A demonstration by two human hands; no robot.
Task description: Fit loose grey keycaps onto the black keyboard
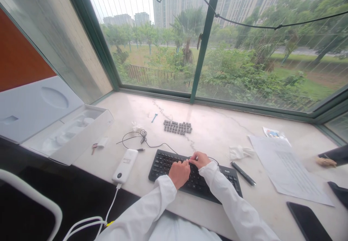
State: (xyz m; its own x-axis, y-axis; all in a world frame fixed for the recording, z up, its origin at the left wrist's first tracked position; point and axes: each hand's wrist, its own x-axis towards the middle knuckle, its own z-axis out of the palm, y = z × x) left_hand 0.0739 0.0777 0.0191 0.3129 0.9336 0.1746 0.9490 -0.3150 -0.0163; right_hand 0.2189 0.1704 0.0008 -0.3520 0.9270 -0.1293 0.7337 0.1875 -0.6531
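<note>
A black keyboard (163, 165) lies on the pale stone ledge in front of me. My left hand (178, 174) rests over its middle with the fingers curled in, the fingertips pressed to the keys. My right hand (200, 159) is just beyond it at the keyboard's far edge, fingers pinched together and touching the left fingertips. Whatever sits between the fingers is too small to name. Both arms wear white sleeves. A block of loose dark keycaps (178, 127) lies farther back on the ledge.
A white power bank (125, 165) with cables lies left of the keyboard, and beyond it an open white box (81, 134). Right of the keyboard are a black pen (243, 173), a crumpled tissue (239, 152), printed sheets (288, 172) and a dark phone (308, 221). A small blue tool (154, 117) lies near the window.
</note>
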